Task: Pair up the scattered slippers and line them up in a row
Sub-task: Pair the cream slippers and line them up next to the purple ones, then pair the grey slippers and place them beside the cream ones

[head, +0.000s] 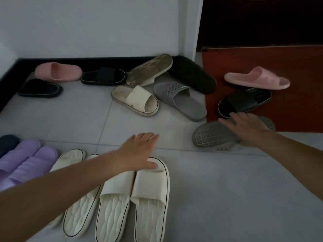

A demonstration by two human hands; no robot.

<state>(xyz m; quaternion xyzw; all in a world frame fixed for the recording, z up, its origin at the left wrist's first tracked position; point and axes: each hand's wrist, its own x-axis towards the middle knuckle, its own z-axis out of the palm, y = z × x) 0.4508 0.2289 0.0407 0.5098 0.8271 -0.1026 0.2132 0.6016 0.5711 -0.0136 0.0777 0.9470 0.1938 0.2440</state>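
Note:
Near me, white slippers (pixel 150 198) lie side by side in a row, beside a purple pair (pixel 26 161). My left hand (pixel 139 152) hovers over the toe of the rightmost white slipper, fingers straight. My right hand (pixel 248 128) lies flat on an upturned grey slipper (pixel 213 135) at the rug's edge. Its grey match (pixel 181 100) lies upright further back. Scattered beyond are a cream slipper (pixel 136 100), an upturned cream one (pixel 150 70), two pink ones (pixel 57 71) (pixel 257 78) and several black ones (pixel 103 75).
A white wall (pixel 96 25) with a black skirting board (pixel 70 60) bounds the tiled floor (pixel 227 189) at the back and left. A red rug (pixel 300 109) lies at the right by a dark doorway. A dark blue slipper (pixel 7 142) peeks in at the left.

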